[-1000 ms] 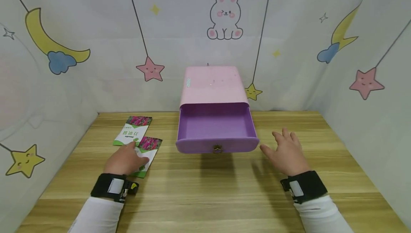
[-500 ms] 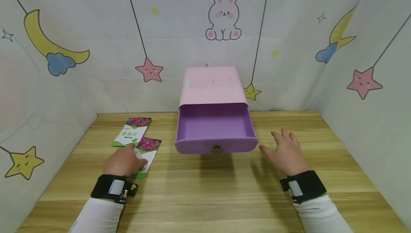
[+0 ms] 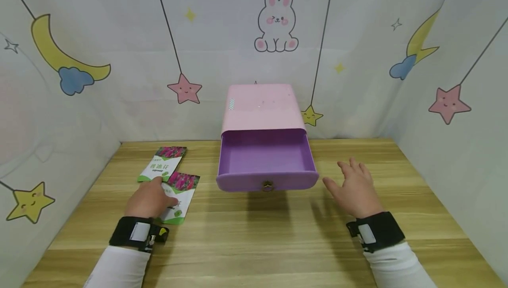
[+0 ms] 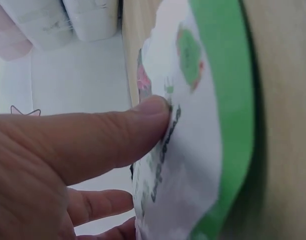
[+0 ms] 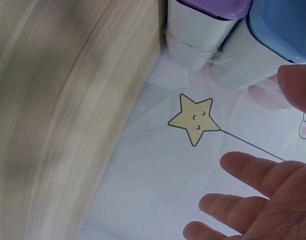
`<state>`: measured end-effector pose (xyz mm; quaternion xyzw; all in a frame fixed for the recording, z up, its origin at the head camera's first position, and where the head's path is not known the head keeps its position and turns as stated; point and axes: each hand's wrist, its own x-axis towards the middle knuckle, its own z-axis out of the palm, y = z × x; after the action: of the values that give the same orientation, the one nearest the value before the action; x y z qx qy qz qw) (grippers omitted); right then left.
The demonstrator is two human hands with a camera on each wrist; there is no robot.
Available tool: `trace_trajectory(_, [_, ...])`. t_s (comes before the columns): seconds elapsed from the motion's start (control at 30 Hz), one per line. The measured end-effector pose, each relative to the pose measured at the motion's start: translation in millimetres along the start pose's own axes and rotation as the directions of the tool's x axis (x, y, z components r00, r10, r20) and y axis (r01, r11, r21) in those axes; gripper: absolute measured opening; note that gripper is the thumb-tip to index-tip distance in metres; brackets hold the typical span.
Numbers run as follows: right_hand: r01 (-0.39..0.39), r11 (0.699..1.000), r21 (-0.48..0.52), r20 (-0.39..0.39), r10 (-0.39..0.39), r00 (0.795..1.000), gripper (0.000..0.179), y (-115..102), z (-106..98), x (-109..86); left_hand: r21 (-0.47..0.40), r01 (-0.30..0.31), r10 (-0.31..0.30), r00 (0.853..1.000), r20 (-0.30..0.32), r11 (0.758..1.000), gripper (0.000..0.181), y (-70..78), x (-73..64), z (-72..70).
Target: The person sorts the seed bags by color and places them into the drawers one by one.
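Two seed packets with pink flower pictures lie at the left of the table in the head view. My left hand (image 3: 147, 197) is on the near packet (image 3: 184, 193), its thumb (image 4: 138, 127) on the printed face and its fingers at the edge, pinching it. Some fingertips are hidden. The near packet partly overlaps the far packet (image 3: 164, 161). A pink storage box (image 3: 262, 107) stands at the middle back, its purple drawer (image 3: 267, 182) pulled out with nothing inside. My right hand (image 3: 355, 188) hovers right of the drawer, fingers spread, holding nothing.
Wood-grain tabletop (image 3: 254, 244) spreads in front of the drawer. A cloth backdrop (image 3: 139, 54) with stars and moons encloses the back and both sides. White containers with a purple lid and a blue lid (image 5: 285, 30) show in the right wrist view.
My left hand has shifted slightly left over the near packet, and more of that packet shows. The right hand and the drawer stay nearly as they were.
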<state>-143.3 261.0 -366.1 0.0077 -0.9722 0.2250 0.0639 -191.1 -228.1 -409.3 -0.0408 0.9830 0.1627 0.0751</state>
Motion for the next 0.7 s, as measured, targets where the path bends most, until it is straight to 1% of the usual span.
trace_trajectory(0.1, [0.005,1.000,0.002,-0.006,-0.005,1.000,0.076,0.4,-0.1,0.3,-0.008,-0.016,0.016,1.000,0.011,1.000,0.086,-1.4,-0.3,-2.7])
trace_trajectory(0.33, [0.010,1.000,0.007,-0.014,-0.010,1.000,0.075,0.9,-0.5,1.0,-0.049,-0.039,0.042,0.996,0.075,0.998,0.097,-2.6,0.2,-7.1])
trace_trajectory(0.47, [0.008,1.000,0.012,-0.012,-0.008,1.000,0.076,1.3,-0.2,1.3,-0.078,-0.036,0.043,0.995,0.090,0.996,0.096,-3.9,2.5,-7.5])
trace_trajectory(0.57, [0.009,1.000,0.015,-0.010,-0.008,1.000,0.077,1.2,0.1,1.0,-0.095,-0.036,0.044,0.995,0.088,0.995,0.092,-4.3,2.9,-8.3])
trace_trajectory(0.7, [0.012,1.000,0.017,-0.014,-0.012,1.000,0.076,0.9,-0.3,1.0,-0.106,-0.062,0.071,0.995,0.077,0.992,0.083,-5.2,1.2,-11.8])
